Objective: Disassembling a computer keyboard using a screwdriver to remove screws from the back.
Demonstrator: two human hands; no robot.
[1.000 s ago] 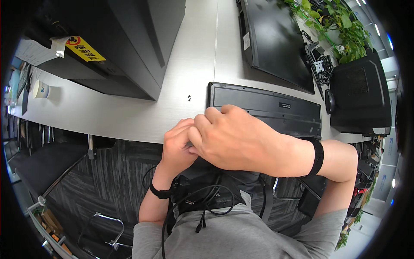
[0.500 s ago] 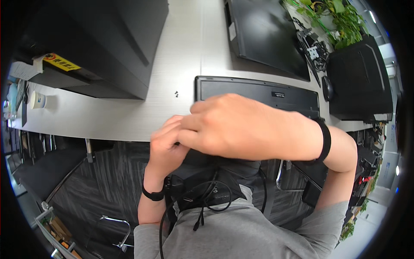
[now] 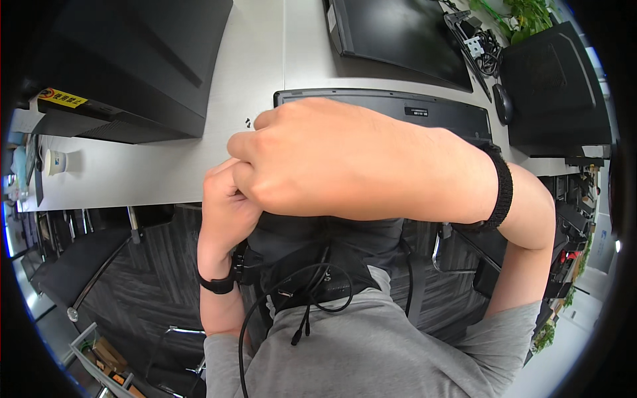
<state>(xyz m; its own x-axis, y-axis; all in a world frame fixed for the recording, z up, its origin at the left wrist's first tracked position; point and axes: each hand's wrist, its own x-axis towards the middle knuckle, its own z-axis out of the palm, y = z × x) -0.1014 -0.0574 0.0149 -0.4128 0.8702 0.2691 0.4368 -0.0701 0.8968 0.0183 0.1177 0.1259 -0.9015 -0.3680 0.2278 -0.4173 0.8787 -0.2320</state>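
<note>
My right hand [image 3: 345, 159] is raised close to the camera and fills the middle of the view, back up, fingers curled down at the left. My left hand [image 3: 222, 199] is a loose fist just below and left of it, knuckles pressed against the right hand's fingertips. Nothing shows between the two hands; the spot where they meet is hidden. Both wrists wear black bands. Behind the hands lies a black keyboard [image 3: 398, 106] on the light grey desk [image 3: 199, 159], mostly covered by my right hand. A black device with looped cables [image 3: 312, 292] hangs on my chest below.
A dark monitor [image 3: 398, 40] stands behind the keyboard, and a large black monitor [image 3: 133, 60] with a yellow label sits at the left. A black mouse [image 3: 502, 103] and a black box [image 3: 557, 86] lie at the right. Small dark bits [image 3: 249, 123] lie on the desk, and a white cup [image 3: 53, 161] stands far left.
Both hands have come up closer to the camera, still pressed together, and now cover more of the keyboard. The view has tilted slightly.
</note>
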